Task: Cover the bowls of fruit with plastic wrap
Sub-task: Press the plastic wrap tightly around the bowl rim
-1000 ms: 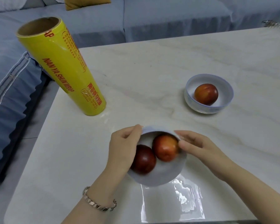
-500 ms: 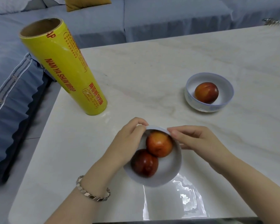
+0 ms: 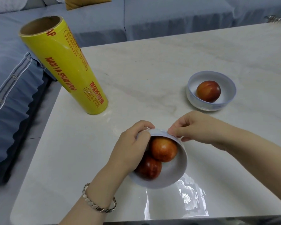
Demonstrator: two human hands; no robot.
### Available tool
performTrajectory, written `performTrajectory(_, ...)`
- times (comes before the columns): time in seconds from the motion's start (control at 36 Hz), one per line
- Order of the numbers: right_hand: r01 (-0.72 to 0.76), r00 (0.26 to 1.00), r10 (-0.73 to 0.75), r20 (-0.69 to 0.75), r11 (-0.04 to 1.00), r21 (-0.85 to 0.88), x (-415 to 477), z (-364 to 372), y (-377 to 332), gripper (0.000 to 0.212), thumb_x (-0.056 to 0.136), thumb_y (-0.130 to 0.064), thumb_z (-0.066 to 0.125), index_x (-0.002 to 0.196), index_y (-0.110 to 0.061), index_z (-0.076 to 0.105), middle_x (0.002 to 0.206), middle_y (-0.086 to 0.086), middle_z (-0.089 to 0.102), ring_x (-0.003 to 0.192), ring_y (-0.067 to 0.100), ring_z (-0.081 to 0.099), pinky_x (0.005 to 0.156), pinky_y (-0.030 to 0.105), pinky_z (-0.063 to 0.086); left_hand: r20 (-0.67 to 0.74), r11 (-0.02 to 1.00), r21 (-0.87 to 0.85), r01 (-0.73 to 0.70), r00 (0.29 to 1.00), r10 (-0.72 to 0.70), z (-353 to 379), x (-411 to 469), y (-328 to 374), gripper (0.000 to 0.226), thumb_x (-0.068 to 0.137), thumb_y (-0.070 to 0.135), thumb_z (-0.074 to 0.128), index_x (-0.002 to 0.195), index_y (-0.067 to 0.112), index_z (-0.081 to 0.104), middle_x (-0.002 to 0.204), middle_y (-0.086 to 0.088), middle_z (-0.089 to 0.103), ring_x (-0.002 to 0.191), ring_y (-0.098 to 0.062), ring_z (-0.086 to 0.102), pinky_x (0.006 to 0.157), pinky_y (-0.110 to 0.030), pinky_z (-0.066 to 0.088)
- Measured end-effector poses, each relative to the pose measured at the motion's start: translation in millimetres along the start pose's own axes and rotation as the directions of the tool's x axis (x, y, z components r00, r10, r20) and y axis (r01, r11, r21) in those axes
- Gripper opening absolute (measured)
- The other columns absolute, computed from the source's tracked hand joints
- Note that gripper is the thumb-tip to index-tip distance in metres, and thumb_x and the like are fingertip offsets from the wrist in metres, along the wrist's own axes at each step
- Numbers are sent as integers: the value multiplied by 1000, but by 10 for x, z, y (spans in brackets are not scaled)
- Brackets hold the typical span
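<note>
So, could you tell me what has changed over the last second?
Both hands, left and right, have slid along the near bowl to pinch its far rim, and it has tipped further towards the camera. The yellow roll and far bowl stayed put.

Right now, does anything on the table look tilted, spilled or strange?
Yes. The near bowl with two fruits is tipped toward the camera, held at its far rim by the left hand and right hand. Nothing has spilled.
</note>
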State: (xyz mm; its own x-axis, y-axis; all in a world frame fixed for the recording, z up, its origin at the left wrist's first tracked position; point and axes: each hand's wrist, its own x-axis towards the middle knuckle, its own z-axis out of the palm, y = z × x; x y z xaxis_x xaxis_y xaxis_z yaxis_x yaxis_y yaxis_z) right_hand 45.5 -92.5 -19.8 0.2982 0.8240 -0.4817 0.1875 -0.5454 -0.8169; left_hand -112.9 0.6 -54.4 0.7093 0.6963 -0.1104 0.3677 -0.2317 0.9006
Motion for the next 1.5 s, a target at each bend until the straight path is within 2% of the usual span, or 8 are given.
performTrajectory(0.19,-1,1000,1,5,998,60,-3,9,-55,26,93,-12,47,70,-9,58,69,0,61,56,3,53,54,10,45,-12,998,52,-25,1000,25,8,-80,12,18,77,46,46,84,38,60,88,21,65,89,0,59,78,-14,44)
performTrajectory(0.56,-332,894,303,330,943,34,114,-121,-208,30,76,-38,66,58,-14,61,46,-4,46,43,7,40,50,17,30,-11,991,126,-44,999,45,38,-71,41,24,67,54,45,86,47,58,88,26,64,87,1,61,74,-14,47)
performTrajectory(0.75,-42,999,41,12,949,314,157,104,-6,23,80,-23,67,59,-14,65,38,-6,41,45,8,36,55,17,35,-20,994,107,-37,999,40,28,-80,42,27,62,58,43,86,59,56,90,31,63,90,6,59,73,-3,42)
performTrajectory(0.92,183,930,-125,-344,973,142,228,319,108,24,80,-25,68,56,-21,67,48,-5,51,42,2,41,52,17,36,17,994,79,-81,997,80,7,-68,47,33,66,56,40,96,59,54,95,29,63,93,3,59,76,-6,43)
performTrajectory(1.06,141,935,-102,-341,986,93,270,369,114,18,77,-25,71,61,-18,73,44,-11,58,50,1,53,61,22,47,27,989,6,-149,988,149,-4,-71,27,25,75,49,43,87,58,63,99,34,65,99,8,60,81,-4,40)
performTrajectory(1.31,-94,985,144,-96,912,399,252,353,233,39,74,-38,72,88,-2,68,75,7,67,69,18,61,65,28,51,-15,990,40,-135,991,136,20,-71,1,23,69,49,43,74,58,63,87,34,66,89,9,61,74,-3,41)
performTrajectory(1.42,-60,968,173,-183,865,499,227,304,307,22,84,-25,65,72,-6,62,65,5,57,59,14,52,59,20,47,-38,994,44,-98,994,100,21,-50,-13,17,72,40,49,71,48,64,86,34,66,89,11,60,73,0,39)
performTrajectory(1.5,149,905,13,-425,927,345,103,203,327,19,86,-16,58,71,-16,69,70,-5,65,69,6,59,72,17,48,-48,997,42,-67,996,69,15,-26,-49,19,74,34,48,73,44,64,85,37,65,91,14,59,75,1,39)
